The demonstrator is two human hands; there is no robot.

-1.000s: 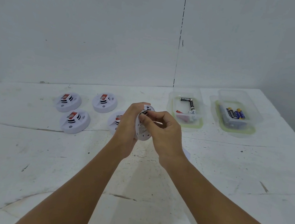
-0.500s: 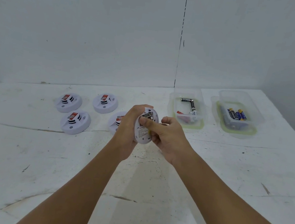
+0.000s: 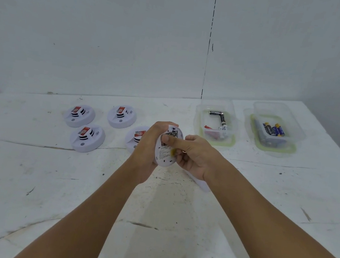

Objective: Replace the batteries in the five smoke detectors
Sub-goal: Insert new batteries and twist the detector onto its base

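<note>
Gripping detector [image 3: 165, 152] in left hand [image 3: 147, 145].

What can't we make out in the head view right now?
- Held detector: battery bay mostly covered by the right hand's thumb; unclear whether a cell is seated.
- Fourth table detector: right part hidden behind the left hand.
- White piece under the right wrist: mostly covered, identity unclear.
- Print on the held detector: too small to read.
- Left bin: red item blurred.

Five smoke detectors [image 3: 87, 138]: four on the tabletop [image 3: 30, 176], one held. Two clear tubs [image 3: 216, 121] with batteries [image 3: 222, 120].
</note>
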